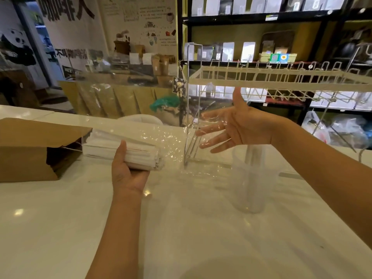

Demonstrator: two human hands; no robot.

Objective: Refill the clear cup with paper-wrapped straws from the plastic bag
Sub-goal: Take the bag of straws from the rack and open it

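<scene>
- Head view: two bare hands reach over one glossy white desk (181, 238), smooth as polished stone and dotted with lamp glints.
- The left hand (128, 168) is clenched from below around one thick bundle of straws (120, 148), flat white paper sleeves stacked side by side; there are too many to count.
- One plastic bag (171, 141), thin, clear and crinkly, wraps the bundle and trails loose to the right, catching bright reflections.
- The right hand (231, 127) is released, palm facing left, its fingers spread at the bag's far end; the film shines across the fingers, and I cannot tell whether they touch it.
- One cup (248, 178), tall, round and see-through, stands upright on the desk below the right hand; what it holds is hard to make out.
- One brown cardboard box (30, 150) lies on the desk at the left, its flaps open, just beside the bundle.
- One white wire rack (281, 79) stands on thin metal legs behind the cup.
- Dark shelves (261, 17) with rows of pouches fill the back wall.
</scene>
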